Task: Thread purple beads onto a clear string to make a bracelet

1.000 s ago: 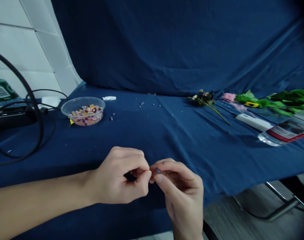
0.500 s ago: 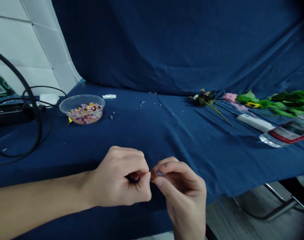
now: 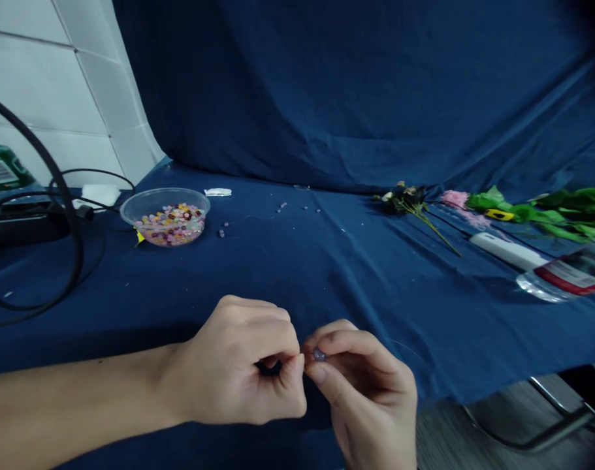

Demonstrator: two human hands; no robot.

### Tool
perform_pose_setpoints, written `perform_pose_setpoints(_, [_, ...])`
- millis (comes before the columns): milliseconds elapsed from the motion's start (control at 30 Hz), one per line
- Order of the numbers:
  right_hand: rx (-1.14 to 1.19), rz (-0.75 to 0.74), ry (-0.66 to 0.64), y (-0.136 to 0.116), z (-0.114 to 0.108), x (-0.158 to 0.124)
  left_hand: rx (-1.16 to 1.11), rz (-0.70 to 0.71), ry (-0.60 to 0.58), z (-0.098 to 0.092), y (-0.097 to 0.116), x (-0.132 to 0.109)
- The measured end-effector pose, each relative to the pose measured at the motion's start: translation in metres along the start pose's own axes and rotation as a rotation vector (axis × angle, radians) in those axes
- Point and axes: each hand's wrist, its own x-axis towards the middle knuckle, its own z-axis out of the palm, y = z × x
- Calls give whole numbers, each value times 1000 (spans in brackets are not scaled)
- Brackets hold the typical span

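My right hand (image 3: 370, 391) pinches a small purple bead (image 3: 319, 354) between thumb and fingers. Right up against those fingertips is my left hand (image 3: 251, 362), closed with thumb pressed to the index finger; whatever it grips is too small or hidden to make out. A thin clear thread (image 3: 405, 346) shows faintly behind the right hand. Farther back on the left stands a clear plastic bowl (image 3: 166, 196) with many pink, yellow, purple and dark red beads (image 3: 172, 222). Loose purple beads (image 3: 222, 233) lie beside it, and several more (image 3: 281, 207) lie farther back.
Blue cloth (image 3: 277, 274) covers the table and hangs behind it. Black cables (image 3: 64, 196) loop at left near a green-labelled bottle (image 3: 3, 170). At right lie artificial flowers (image 3: 405, 199), a white power strip (image 3: 507, 250) and a bottle on its side (image 3: 566, 274). A white scrap (image 3: 217, 192) lies behind the bowl.
The view has shifted slightly, so everything sits a little lower and farther right. Both hands keep the same pinched pose, the bead still in my right fingers.
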Motion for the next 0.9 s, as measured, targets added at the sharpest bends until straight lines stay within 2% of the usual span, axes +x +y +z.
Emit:
perform_pose_setpoints(533, [12, -12, 17, -1, 1, 0, -22, -17, -18, -2, 2, 1])
perform_pose_setpoints(900, [-7, -12, 11, 0, 1, -1, -21, 34, -54, -2, 0, 0])
